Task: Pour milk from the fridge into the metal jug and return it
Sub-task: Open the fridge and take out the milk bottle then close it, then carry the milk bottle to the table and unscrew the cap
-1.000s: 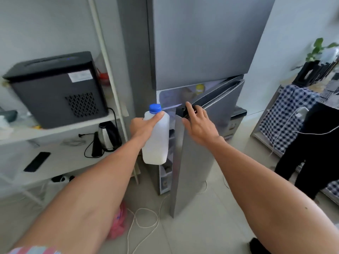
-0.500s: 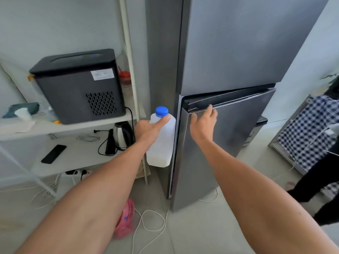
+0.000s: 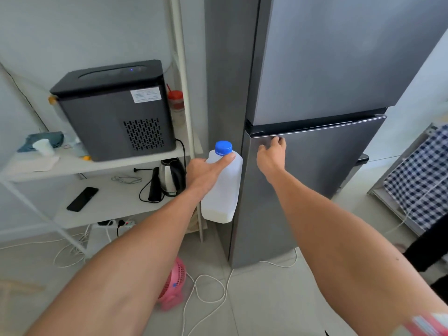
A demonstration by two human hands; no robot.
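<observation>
My left hand grips a white plastic milk bottle with a blue cap, thumb lying across its shoulder. The bottle hangs upright just left of the grey fridge, with a little milk showing at its bottom. My right hand rests against the top edge of the fridge's lower door, fingers bent at the edge. That door sits flush under the upper door. No metal jug is in view.
A white shelf rack left of the fridge holds a black appliance, a kettle and a phone. A pink fan and white cables lie on the floor. A checked cloth and a person in dark clothes are at right.
The lower fridge door swung from open to flush under my right hand's push. My left hand kept the milk bottle beside the fridge as my view turned left.
</observation>
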